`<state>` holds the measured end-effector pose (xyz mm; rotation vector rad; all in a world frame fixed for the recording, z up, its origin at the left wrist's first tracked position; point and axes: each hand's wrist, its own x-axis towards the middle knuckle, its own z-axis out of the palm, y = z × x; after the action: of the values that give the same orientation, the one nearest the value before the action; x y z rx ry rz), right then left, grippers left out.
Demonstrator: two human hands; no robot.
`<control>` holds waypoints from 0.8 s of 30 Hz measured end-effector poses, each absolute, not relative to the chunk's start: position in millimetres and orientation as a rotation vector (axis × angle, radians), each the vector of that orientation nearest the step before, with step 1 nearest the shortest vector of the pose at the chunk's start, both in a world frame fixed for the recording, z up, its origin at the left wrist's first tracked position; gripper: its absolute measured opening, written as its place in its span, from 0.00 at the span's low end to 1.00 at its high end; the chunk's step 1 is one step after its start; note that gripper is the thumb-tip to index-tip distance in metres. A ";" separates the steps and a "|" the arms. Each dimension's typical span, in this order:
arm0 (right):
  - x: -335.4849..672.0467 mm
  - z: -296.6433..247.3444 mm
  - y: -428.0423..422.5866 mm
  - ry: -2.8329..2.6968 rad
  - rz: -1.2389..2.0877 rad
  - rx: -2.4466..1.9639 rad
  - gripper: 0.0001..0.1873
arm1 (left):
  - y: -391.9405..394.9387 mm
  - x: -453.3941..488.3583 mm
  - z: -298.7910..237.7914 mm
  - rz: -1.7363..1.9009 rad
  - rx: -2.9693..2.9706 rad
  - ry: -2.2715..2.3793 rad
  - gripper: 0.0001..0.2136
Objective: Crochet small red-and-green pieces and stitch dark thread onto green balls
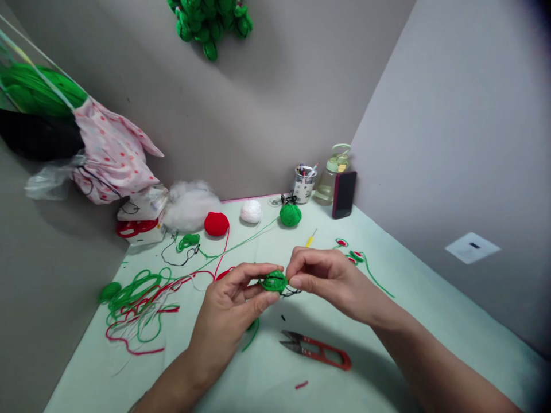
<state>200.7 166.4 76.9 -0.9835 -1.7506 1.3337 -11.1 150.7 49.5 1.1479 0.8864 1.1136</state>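
In the middle of the head view, my left hand (232, 304) holds a small green crocheted piece (274, 281) between thumb and fingers. A line of black stitching runs across the piece. Close against its right end, my right hand (321, 278) is closed in a pinch; what lies between those fingertips is too small to make out. Loose black thread (291, 293) hangs just below the pinch. Nearer to me on the table lie orange-handled thread snips (318, 350), blades pointing left.
Tangled green, red and white yarn (142, 304) covers the table's left side. Along the back stand yarn balls in red (216, 224), white (251, 211) and green (290, 215), a pen cup (303, 186), a bottle (327, 183) and a phone (344, 195). A yellow-handled hook (310, 241) lies behind my right hand.
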 end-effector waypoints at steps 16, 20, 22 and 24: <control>188.8 62.5 166.3 -2.003 0.782 -1.264 0.09 | 164.9 -5.8 18.4 0.998 1.168 0.932 0.14; 191.0 62.2 170.4 -1.908 0.937 -1.188 0.07 | 163.5 -6.0 21.0 0.992 1.134 0.886 0.13; 190.4 61.5 172.9 -1.802 1.096 -1.142 0.04 | 162.9 -5.2 20.6 0.977 1.110 0.869 0.13; 188.8 59.8 175.2 -1.690 1.228 -1.100 0.05 | 162.4 -4.3 19.7 0.952 1.088 0.847 0.10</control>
<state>188.8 175.2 59.8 -1.1001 -1.6895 1.2279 -4.3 162.4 19.7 1.0876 0.8470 0.9524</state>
